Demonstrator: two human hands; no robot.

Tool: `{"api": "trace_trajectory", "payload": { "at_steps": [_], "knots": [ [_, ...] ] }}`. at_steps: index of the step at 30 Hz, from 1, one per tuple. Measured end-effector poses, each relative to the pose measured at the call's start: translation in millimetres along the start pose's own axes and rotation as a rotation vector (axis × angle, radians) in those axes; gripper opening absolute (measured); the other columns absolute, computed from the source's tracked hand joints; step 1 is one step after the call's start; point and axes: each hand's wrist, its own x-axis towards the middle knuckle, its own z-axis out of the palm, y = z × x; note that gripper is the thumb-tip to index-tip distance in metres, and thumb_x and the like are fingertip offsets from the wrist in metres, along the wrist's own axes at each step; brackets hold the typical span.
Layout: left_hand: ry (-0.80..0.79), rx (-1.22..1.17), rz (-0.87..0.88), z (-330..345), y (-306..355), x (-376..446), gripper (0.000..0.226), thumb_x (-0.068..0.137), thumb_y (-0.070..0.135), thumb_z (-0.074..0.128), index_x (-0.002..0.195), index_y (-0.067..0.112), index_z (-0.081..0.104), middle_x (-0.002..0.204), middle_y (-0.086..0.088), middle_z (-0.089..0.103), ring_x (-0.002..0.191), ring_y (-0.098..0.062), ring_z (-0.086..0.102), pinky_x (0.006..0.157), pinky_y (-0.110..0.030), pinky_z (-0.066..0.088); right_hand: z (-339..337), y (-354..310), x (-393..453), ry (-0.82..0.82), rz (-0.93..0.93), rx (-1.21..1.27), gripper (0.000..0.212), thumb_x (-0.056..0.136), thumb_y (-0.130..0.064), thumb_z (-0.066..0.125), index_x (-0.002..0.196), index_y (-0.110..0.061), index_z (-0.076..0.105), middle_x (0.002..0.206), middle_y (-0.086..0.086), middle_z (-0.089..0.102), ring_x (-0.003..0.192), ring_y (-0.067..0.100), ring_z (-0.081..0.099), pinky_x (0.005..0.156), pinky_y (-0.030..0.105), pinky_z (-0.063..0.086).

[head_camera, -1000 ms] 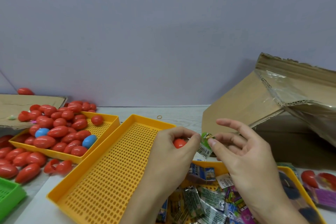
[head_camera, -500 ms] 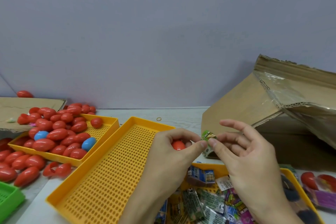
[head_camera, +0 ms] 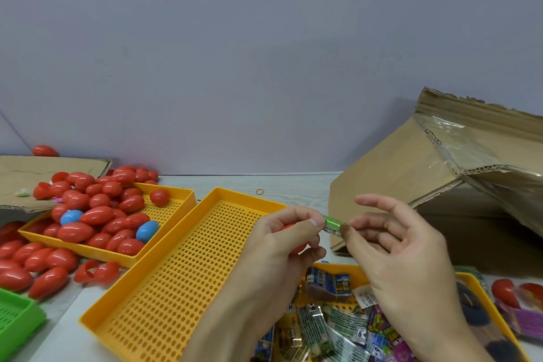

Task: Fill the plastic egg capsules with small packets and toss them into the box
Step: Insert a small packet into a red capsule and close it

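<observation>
My left hand (head_camera: pixel 282 247) curls around a red egg capsule (head_camera: pixel 297 247), mostly hidden in the palm, and its thumb tip touches a small green packet (head_camera: pixel 332 224). My right hand (head_camera: pixel 402 250) pinches the other end of that packet between thumb and fingers, the index finger stretched out above. Both hands hover over a yellow tray (head_camera: pixel 496 307) of mixed small packets (head_camera: pixel 329 329) at the bottom. A tilted cardboard box (head_camera: pixel 411 179) with open flaps lies at the right.
An empty perforated yellow tray (head_camera: pixel 176 267) sits in the middle. Left of it a yellow tray (head_camera: pixel 179 200) holds several red eggs and two blue ones (head_camera: pixel 147 231), with more red eggs (head_camera: pixel 35 261) spilled around. A green tray (head_camera: pixel 17 317) is at the bottom left.
The green packet has been folded or rolled narrower and now stretches sideways between both hands. The hands rose slightly; the red capsule is more hidden in my left palm.
</observation>
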Motion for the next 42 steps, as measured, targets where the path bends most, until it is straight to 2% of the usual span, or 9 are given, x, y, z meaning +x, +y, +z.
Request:
{"api": "trace_trajectory", "payload": {
  "at_steps": [3, 7, 14, 19, 23, 30, 35, 39, 42],
  "knots": [
    [0.023, -0.008, 0.025, 0, -1, 1, 0.004, 0.070, 0.013, 0.070, 0.071, 0.009, 0.071, 0.065, -0.004, 0.048, 0.058, -0.010, 0.050, 0.062, -0.021, 0.049, 0, -1, -1, 0.005, 0.019, -0.017, 0.034, 0.081, -0.010, 0.076, 0.101, -0.035, 0.065, 0.082, -0.007, 0.069, 0.077, 0.012, 0.069, 0.061, 0.050, 0.061],
    [0.029, -0.027, 0.039, 0, -2, 1, 0.006, 0.069, 0.012, 0.072, 0.073, 0.007, 0.071, 0.064, -0.004, 0.050, 0.058, -0.009, 0.051, 0.060, -0.021, 0.050, 0, -2, -2, 0.000, 0.029, -0.037, 0.032, 0.081, -0.013, 0.076, 0.100, -0.036, 0.065, 0.082, -0.009, 0.069, 0.077, 0.010, 0.069, 0.059, 0.049, 0.061],
    [0.011, -0.020, 0.025, 1, -1, 2, 0.008, 0.075, 0.012, 0.079, 0.071, 0.012, 0.072, 0.068, -0.005, 0.054, 0.058, -0.011, 0.049, 0.057, -0.023, 0.047, -2, 1, 0, -0.034, -0.002, 0.039, 0.024, 0.081, -0.013, 0.075, 0.096, -0.032, 0.069, 0.086, -0.007, 0.072, 0.083, 0.009, 0.070, 0.066, 0.020, 0.058],
    [-0.008, 0.000, 0.015, -1, -1, 1, 0.011, 0.080, 0.016, 0.076, 0.072, 0.013, 0.068, 0.072, -0.005, 0.052, 0.057, -0.012, 0.048, 0.055, -0.023, 0.044, -1, -2, 0, -0.254, 0.047, 0.175, 0.036, 0.080, -0.021, 0.069, 0.109, -0.042, 0.067, 0.105, 0.001, 0.074, 0.102, 0.018, 0.070, 0.086, 0.036, 0.052],
    [-0.021, 0.025, 0.011, -4, 1, 0, 0.012, 0.081, 0.017, 0.074, 0.072, 0.014, 0.066, 0.074, -0.005, 0.054, 0.061, -0.013, 0.047, 0.055, -0.023, 0.042, -3, -5, 2, -0.252, 0.112, 0.314, 0.039, 0.073, -0.023, 0.066, 0.108, -0.040, 0.070, 0.097, 0.007, 0.074, 0.090, 0.017, 0.068, 0.075, 0.036, 0.048],
    [-0.095, 0.046, -0.020, -4, -1, 0, 0.010, 0.079, 0.021, 0.066, 0.075, 0.013, 0.069, 0.078, -0.010, 0.058, 0.068, -0.017, 0.051, 0.055, -0.024, 0.043, 0, -10, 2, -0.333, 0.297, 0.475, 0.032, 0.068, -0.021, 0.075, 0.099, -0.029, 0.076, 0.072, 0.002, 0.059, 0.064, 0.011, 0.051, 0.052, 0.026, 0.036],
    [-0.146, -0.054, -0.046, -4, 0, -1, 0.013, 0.081, 0.018, 0.064, 0.078, 0.008, 0.072, 0.067, -0.003, 0.056, 0.058, -0.013, 0.046, 0.055, -0.024, 0.042, -1, -9, 3, -0.332, 0.334, 0.545, 0.048, 0.057, -0.016, 0.083, 0.103, -0.023, 0.076, 0.079, 0.010, 0.051, 0.062, 0.012, 0.049, 0.054, 0.025, 0.039],
    [-0.127, -0.167, -0.072, -4, 2, -2, 0.013, 0.075, 0.016, 0.071, 0.086, 0.010, 0.075, 0.065, -0.004, 0.055, 0.053, -0.013, 0.044, 0.050, -0.024, 0.041, -1, -11, 4, -0.304, 0.352, 0.609, 0.045, 0.058, -0.021, 0.076, 0.103, -0.021, 0.076, 0.070, 0.005, 0.049, 0.058, 0.010, 0.047, 0.051, 0.023, 0.038],
    [-0.163, -0.182, -0.063, -4, 2, -2, 0.025, 0.072, 0.021, 0.078, 0.094, 0.011, 0.073, 0.068, -0.003, 0.054, 0.054, -0.013, 0.042, 0.051, -0.024, 0.041, -1, -13, 3, -0.299, 0.358, 0.597, 0.046, 0.057, -0.022, 0.077, 0.103, -0.022, 0.076, 0.070, 0.003, 0.051, 0.059, 0.010, 0.048, 0.056, 0.027, 0.036]
  ]
}}
